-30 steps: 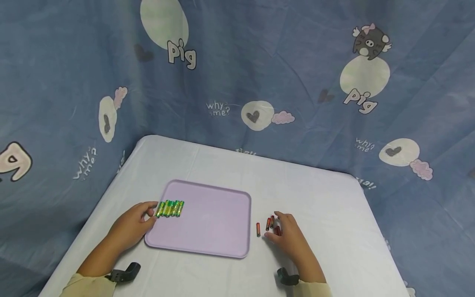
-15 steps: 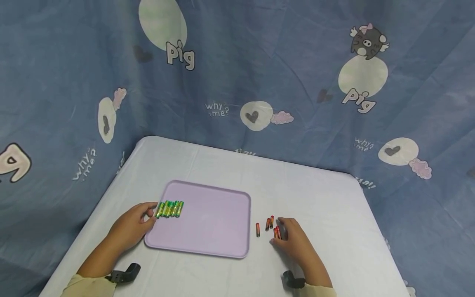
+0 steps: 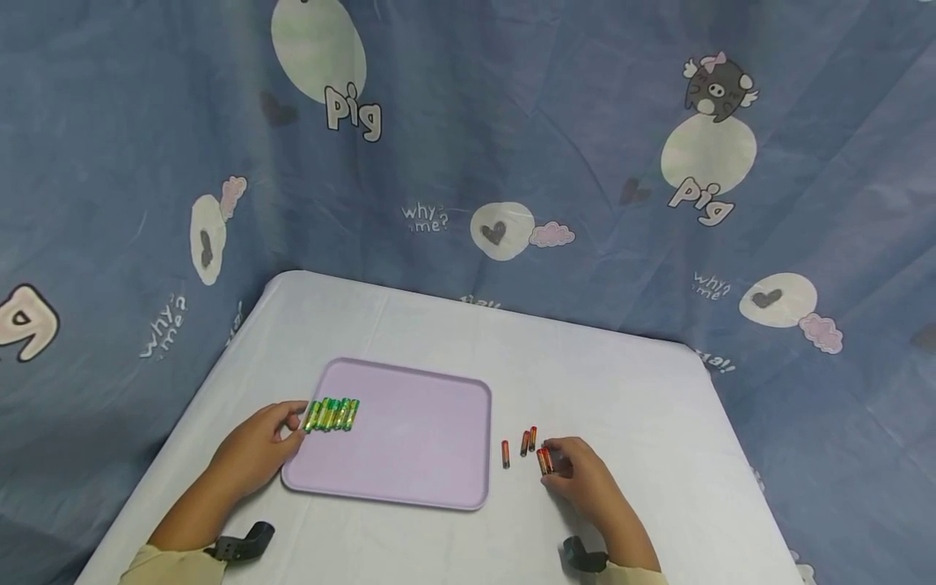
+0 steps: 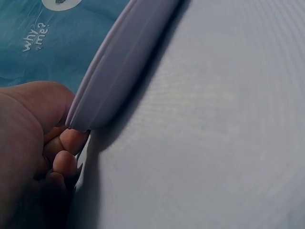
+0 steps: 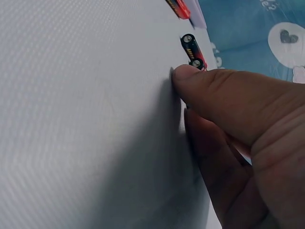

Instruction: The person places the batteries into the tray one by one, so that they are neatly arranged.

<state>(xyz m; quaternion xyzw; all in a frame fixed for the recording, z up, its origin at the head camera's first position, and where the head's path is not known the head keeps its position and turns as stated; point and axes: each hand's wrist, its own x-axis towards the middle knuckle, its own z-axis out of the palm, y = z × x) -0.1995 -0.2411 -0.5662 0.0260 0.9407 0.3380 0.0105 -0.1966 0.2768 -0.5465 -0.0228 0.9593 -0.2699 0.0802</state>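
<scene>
My left hand (image 3: 252, 447) grips the left rim of the lilac tray (image 3: 409, 439); in the left wrist view the thumb lies against the tray's edge (image 4: 112, 71) and the other fingers are curled below it. Several green-yellow batteries (image 3: 333, 414) lie side by side at the tray's left side. Right of the tray, my right hand (image 3: 585, 479) holds two red batteries (image 3: 545, 461) by their ends between thumb and finger. In the right wrist view the thumb tip is at the dark end of a battery (image 5: 191, 47), and the hand partly hides the pair.
Three more red batteries lie on the white table between tray and right hand: one single (image 3: 505, 454) and two close together (image 3: 525, 443). A blue patterned curtain (image 3: 439, 146) hangs behind the white-covered table (image 3: 585, 366).
My right hand has shifted right and toward the table's front, and the two red batteries beside it now lie closer together. The left hand stays at the tray.
</scene>
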